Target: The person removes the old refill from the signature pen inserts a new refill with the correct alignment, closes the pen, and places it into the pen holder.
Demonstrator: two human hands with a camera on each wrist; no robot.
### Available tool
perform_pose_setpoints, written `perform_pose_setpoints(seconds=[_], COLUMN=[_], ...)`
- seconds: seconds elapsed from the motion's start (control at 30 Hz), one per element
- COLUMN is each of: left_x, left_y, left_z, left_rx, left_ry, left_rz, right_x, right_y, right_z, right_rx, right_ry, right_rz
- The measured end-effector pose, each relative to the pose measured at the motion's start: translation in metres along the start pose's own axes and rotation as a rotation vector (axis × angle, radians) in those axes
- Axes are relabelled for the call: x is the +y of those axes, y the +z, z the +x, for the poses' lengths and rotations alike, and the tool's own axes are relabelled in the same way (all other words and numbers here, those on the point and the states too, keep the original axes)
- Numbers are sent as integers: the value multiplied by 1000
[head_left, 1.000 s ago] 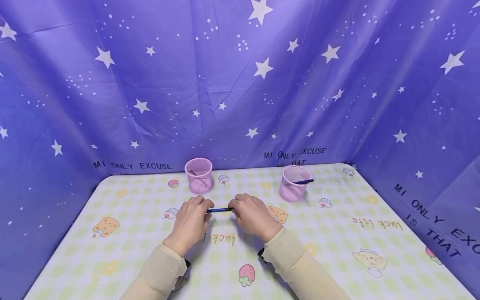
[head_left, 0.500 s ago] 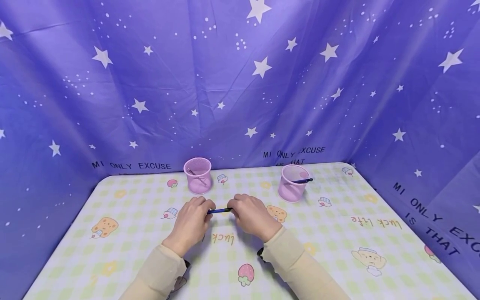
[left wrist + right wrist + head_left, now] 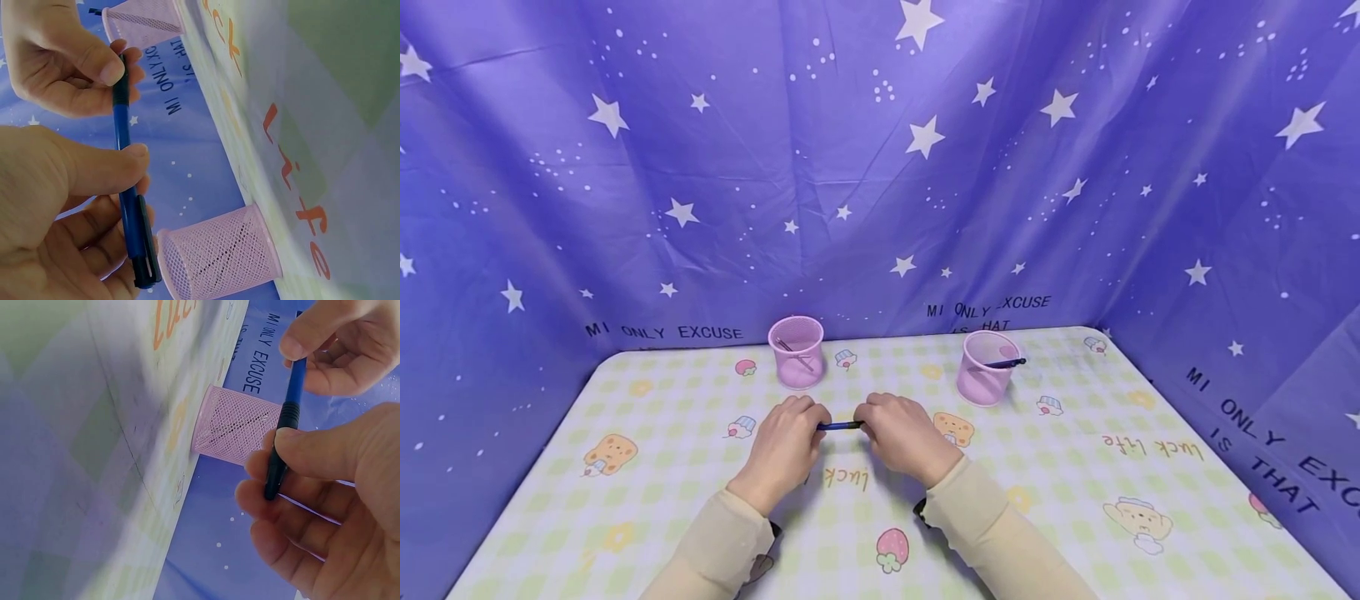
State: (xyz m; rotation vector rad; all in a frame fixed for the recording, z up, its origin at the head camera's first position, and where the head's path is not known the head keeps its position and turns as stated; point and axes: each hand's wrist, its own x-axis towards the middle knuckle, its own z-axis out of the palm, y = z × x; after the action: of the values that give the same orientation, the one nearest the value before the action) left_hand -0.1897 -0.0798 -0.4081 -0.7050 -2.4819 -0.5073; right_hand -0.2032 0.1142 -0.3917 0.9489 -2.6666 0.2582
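Left hand (image 3: 779,442): pinching clip pen (image 3: 840,426)
Right hand (image 3: 906,430): pinching its tapered end (image 3: 274,479)
Pinch step: seemingly steadying; next needing even pressure

We identify the pen (image 3: 121,130) by its blue and black colouring. We record both cups (image 3: 797,372) as pink mesh, the tablecloth (image 3: 677,400) as green-and-white check, the sleeves (image 3: 992,517) as cream, and the curtain (image 3: 737,142) as violet with white stars (image 3: 925,137).

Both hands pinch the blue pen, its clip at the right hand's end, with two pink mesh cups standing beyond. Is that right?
No: the clip is at the end held by the left hand, as the left wrist view shows. The right hand also pinches the blue pen, and two pink mesh cups stand beyond.
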Motion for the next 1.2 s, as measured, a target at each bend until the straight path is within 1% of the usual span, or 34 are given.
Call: perform_pose_setpoints(seconds=[0.23,0.4,0.53,0.73,0.93,1.2], left_x=[-1,-1,0,0,0,-1], left_y=[-1,-2,-2,-1,-1,0], left_z=[-1,-1,-1,-1,-1,-1], left_rx=[-27,-40,-46,-54,-56,-66], left_ry=[-7,-11,-10,-11,-10,3], left_rz=[-4,-2,1,18,11,19], right_x=[0,1,1,1,1,1], right_y=[1,1,1,3,3,2], right_z=[0,0,0,-1,-1,0], right_rx=[-9,-20,-18,-12,-14,-15], right_ry=[-10,-12,-8,-6,-8,-7], right_rz=[13,42,58,50,70,76])
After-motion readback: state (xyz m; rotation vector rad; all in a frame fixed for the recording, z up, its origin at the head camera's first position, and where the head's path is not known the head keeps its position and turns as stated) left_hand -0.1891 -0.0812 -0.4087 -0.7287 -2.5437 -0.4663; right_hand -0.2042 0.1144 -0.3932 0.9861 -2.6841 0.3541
